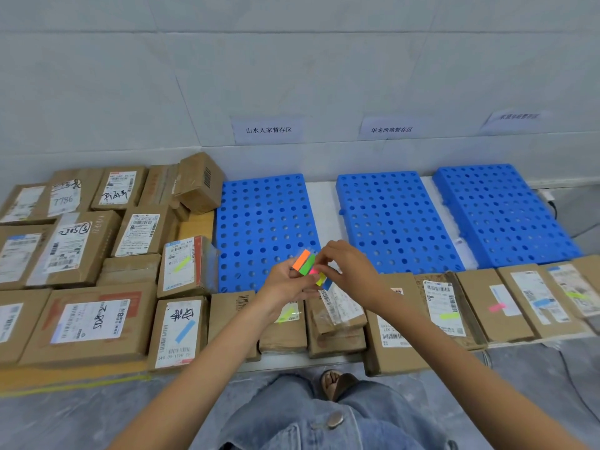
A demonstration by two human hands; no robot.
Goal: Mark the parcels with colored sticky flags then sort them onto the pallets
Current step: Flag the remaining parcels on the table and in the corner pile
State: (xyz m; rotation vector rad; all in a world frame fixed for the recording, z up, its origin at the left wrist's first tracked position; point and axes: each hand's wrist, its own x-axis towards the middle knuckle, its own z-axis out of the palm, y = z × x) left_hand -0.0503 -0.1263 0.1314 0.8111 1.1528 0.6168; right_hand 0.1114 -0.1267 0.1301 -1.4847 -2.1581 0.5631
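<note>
My left hand [281, 280] holds a small pad of coloured sticky flags [304, 262], with orange, green, pink, yellow and blue strips showing. My right hand [347, 267] pinches at the flags from the right, fingertips on the pink and yellow strips. Both hands hover above the front edge of the left blue pallet [263, 222]. Two more blue pallets, the middle one [393, 219] and the right one [500, 212], lie bare. Brown parcels [444, 303] line the front edge, some bearing green, pink or blue flags. A parcel [337, 306] lies right under my hands.
A large heap of cardboard parcels [81, 248] fills the left side, a few flagged blue or yellow. Paper signs [268, 129] hang on the white wall behind each pallet. My knees in denim and a sandalled foot [334, 383] are at the bottom.
</note>
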